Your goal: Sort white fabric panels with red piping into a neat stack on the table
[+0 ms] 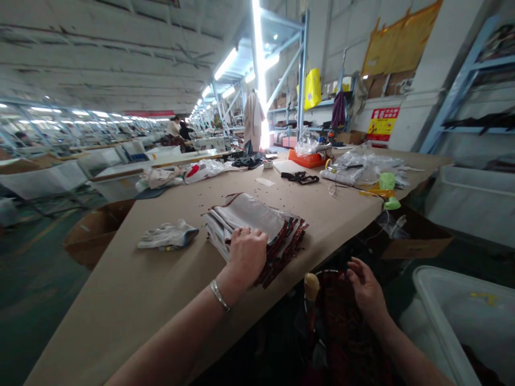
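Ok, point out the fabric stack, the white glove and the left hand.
fabric stack [257, 217]: head view, on the grey top piece.
white glove [167, 236]: head view, middle of the glove.
left hand [246, 256]: head view, back of the hand.

grey, maroon-edged fabric stack [257, 225]

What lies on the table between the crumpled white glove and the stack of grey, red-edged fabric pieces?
Nothing: the head view shows only bare tan tabletop between the crumpled white glove and the fabric stack, under the left hand.
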Demonstrator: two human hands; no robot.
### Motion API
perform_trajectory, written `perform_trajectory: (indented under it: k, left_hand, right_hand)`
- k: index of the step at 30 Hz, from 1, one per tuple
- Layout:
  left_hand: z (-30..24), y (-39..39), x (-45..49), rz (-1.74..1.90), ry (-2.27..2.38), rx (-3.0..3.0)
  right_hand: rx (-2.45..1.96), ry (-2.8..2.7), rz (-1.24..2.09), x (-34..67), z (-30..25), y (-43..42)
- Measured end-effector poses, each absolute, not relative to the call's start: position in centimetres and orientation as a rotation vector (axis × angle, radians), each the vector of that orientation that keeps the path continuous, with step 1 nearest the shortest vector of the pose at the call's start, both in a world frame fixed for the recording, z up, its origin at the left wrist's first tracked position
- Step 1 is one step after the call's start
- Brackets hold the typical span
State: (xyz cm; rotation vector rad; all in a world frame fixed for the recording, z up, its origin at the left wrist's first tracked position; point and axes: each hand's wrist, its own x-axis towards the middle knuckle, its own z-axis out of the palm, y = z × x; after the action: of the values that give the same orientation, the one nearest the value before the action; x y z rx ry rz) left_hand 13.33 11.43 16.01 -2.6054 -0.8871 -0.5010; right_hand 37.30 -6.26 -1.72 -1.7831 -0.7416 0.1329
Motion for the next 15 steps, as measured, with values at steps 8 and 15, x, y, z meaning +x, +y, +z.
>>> perform_trajectory:
  k: [8,15]
  left_hand:
    - [17.4,8.9,11.7,-0.841,-0.751,-2.650]
    - [15.5,6.8,8.0,-1.149,-0.678,-2.605]
  right_hand:
    - [-1.413,-1.660,-0.287,27.3,13.0,0.4]
    - [-1.902,-1.720,-0.175,28.4,13.5,3.0]
